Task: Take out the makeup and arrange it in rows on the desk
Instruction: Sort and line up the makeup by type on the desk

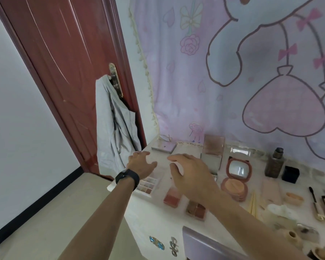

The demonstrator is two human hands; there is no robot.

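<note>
Two hands [142,163] [189,175] hover, nr desk [148,212] L edge

You have soft, even, fairly bright light, with only faint shadows on the desk [156,212]. The mirror of the open powder compact [237,170] throws back a pale bright patch. Far left of the compact, the red door [64,62] carries thin streaks of sheen and leans and bows with wide-angle distortion. The whole frame is slightly soft. Just left of the compact, motion smears your left hand [141,164] and right hand [189,175].
</note>
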